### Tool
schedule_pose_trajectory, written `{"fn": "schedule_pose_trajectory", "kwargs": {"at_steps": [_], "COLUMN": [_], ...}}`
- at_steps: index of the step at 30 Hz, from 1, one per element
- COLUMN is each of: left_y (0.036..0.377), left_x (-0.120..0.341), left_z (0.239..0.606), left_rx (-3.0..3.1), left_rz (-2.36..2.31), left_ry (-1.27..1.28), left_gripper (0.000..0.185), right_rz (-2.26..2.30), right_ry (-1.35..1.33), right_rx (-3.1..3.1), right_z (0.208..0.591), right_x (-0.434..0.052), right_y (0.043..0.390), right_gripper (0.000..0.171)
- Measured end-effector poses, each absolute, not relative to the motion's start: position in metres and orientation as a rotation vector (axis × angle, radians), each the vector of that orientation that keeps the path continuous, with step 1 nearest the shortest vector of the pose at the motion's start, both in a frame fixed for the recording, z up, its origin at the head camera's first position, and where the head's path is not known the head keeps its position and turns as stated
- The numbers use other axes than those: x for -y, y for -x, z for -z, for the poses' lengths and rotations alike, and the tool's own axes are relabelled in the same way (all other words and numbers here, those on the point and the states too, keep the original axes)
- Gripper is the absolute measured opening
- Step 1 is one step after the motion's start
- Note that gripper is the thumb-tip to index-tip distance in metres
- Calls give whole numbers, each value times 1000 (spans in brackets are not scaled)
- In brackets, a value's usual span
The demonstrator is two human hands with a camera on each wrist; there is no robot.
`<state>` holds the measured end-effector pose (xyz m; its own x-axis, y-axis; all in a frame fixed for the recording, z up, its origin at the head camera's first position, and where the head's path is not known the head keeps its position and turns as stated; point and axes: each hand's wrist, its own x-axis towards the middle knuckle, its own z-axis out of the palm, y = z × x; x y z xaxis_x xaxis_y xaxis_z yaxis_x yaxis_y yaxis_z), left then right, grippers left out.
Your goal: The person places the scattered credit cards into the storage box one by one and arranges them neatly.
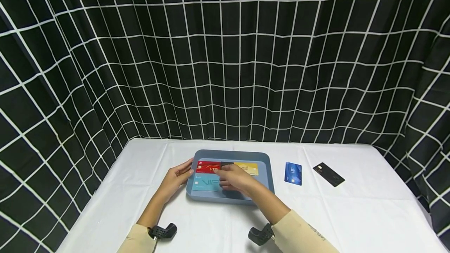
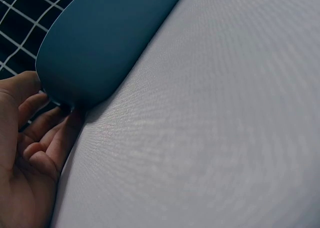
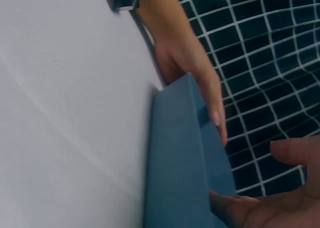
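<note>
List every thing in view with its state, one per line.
left hand: touching the tray's left edge, fingers relaxed
right hand: over the tray's cards; grip cannot be told
tray: flat on the table, holding cards
red card: flat in tray
teal card: flat in tray
gold card: flat in tray
blue card: on table
black card: on table

The red card [image 1: 209, 166] in the blue tray [image 1: 265, 159] bore gold letters that began "VI", the rest covered by the right hand [image 1: 233, 179]. The teal card [image 1: 205, 184] below it showed "VIP" in large pale letters. Print on the yellow card [image 1: 247, 168], the blue card [image 1: 293, 173] and the black card [image 1: 328, 174] was too small to read.
</note>
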<state>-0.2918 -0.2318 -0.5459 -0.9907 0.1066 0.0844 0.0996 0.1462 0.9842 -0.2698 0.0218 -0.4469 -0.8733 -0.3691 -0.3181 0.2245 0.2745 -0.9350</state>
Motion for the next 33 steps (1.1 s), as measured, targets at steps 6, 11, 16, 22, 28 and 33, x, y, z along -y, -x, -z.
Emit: {"fn": "schedule_pose_trajectory", "kwargs": {"at_steps": [6, 11, 16, 22, 28, 33], "left_y": [291, 291, 290, 291, 290, 290], "left_x": [231, 232, 233, 230, 232, 233], "left_z": [545, 544, 544, 545, 544, 544], "left_rx": [-2374, -2348, -2332, -2342, -2348, -2341], "left_rz": [-2037, -2038, -2041, -2039, -2037, -2036], "left_ry": [-224, -201, -218, -207, -191, -195], "left_gripper": [53, 53, 53, 52, 54, 54], "right_rz": [1697, 1652, 1624, 1539, 1512, 1580], "right_ry": [217, 421, 638, 724, 718, 672], "right_rx": [-2089, -2179, -2208, -2385, -2517, -2550], "right_z": [439, 423, 411, 403, 399, 397], "right_x": [-38, -61, -85, -111, -138, -159], "right_y": [264, 257, 250, 242, 244, 250], "right_gripper": [57, 46, 39, 32, 30, 33]}}
